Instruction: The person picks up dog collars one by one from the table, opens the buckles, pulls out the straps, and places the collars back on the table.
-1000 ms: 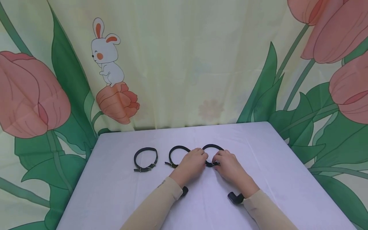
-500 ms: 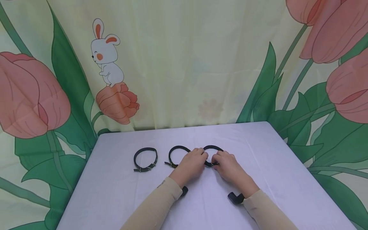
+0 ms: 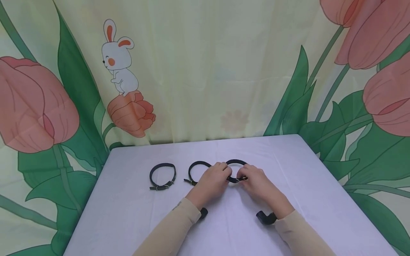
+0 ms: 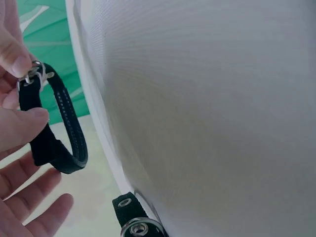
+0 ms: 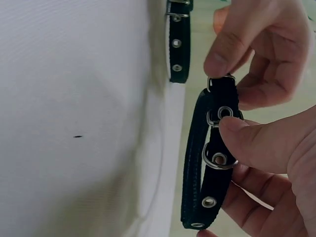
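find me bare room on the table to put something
White tablecloth is bare left of the left sleeve, below the leftmost collar, and right of the right hand. Crowded mid-table: the left hand overlaps the middle collar; both hands hold the third collar.

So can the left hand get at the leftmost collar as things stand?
Probably, once it lets go: the left hand pinches the rightmost collar. Between that hand and the leftmost collar only the middle collar lies, low on the table, likely easy to reach over.
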### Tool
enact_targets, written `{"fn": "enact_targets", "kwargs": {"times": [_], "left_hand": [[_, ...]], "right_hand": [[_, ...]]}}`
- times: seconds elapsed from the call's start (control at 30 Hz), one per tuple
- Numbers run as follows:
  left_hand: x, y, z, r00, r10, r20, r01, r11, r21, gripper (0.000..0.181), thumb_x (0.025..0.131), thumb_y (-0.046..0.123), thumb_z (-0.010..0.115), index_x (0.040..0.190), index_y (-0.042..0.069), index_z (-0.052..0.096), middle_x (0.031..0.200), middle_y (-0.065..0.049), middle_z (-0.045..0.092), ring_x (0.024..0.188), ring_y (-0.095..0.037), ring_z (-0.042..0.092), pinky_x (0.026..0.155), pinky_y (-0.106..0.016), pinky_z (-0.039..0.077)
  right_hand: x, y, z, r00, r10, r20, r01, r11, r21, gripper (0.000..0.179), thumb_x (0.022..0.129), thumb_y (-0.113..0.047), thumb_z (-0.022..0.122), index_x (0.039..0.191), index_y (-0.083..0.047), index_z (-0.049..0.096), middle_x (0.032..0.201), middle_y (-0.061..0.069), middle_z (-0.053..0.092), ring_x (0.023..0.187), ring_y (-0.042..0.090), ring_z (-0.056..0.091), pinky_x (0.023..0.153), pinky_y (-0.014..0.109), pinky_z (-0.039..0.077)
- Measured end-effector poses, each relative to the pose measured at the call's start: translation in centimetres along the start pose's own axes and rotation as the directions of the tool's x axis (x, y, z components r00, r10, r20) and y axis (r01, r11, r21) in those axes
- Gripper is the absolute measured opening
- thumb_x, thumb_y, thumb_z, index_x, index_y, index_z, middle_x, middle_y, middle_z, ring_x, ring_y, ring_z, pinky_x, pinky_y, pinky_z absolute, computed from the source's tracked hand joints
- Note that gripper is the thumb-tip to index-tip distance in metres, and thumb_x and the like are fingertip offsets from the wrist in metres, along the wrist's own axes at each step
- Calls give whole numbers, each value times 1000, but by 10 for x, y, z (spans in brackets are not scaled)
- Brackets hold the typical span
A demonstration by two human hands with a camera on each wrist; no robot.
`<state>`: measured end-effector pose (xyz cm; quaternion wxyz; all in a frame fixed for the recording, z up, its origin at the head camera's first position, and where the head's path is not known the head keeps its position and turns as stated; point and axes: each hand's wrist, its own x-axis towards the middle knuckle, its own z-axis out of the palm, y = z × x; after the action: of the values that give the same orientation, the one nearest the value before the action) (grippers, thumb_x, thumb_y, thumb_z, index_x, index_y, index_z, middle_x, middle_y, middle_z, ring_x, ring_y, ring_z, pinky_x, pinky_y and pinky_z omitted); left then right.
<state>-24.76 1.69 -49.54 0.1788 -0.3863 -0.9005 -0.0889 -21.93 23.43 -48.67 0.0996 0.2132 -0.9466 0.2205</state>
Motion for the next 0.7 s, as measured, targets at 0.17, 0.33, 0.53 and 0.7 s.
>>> {"fn": "enact_targets", "kwargs": {"times": [0.17, 0.33, 0.53, 0.7], "left_hand": [[-2, -2, -5, 999, 23, -39, -25, 999, -29, 21, 89, 12, 82, 102, 16, 67, 109, 1, 67, 102, -20, 66, 89, -32, 57], [-5, -4, -14, 985, 56, -165, -66, 996, -52, 16, 92, 6, 79, 99, 14, 68, 104, 0, 67, 99, -20, 67, 87, -31, 58], [-7, -7, -23, 952, 74, -296, -89, 995, -37, 16, 92, 8, 83, 100, 14, 71, 101, 1, 69, 98, -18, 70, 88, -32, 59], [-12, -5, -36, 949, 42, -312, -67, 995, -68, 14, 94, 9, 83, 101, 13, 72, 101, 1, 70, 96, -17, 70, 86, -30, 60]], "right_hand": [[2, -2, -8, 998, 26, 61, -31, 997, 71, 27, 87, -2, 85, 94, -23, 70, 98, -8, 67, 97, 15, 68, 87, 42, 55], [2, -6, -17, 999, 0, 52, -10, 982, 187, 26, 88, 0, 84, 96, -20, 70, 98, -7, 68, 94, 12, 68, 87, 43, 60], [3, -15, -26, 1000, 15, 26, -20, 972, 234, 26, 90, -1, 84, 99, -22, 70, 99, -9, 69, 96, 10, 67, 89, 42, 58], [4, -21, -29, 998, 39, 48, -50, 968, 247, 25, 93, -3, 81, 105, -23, 72, 104, -9, 71, 101, 11, 67, 94, 42, 57]]}}
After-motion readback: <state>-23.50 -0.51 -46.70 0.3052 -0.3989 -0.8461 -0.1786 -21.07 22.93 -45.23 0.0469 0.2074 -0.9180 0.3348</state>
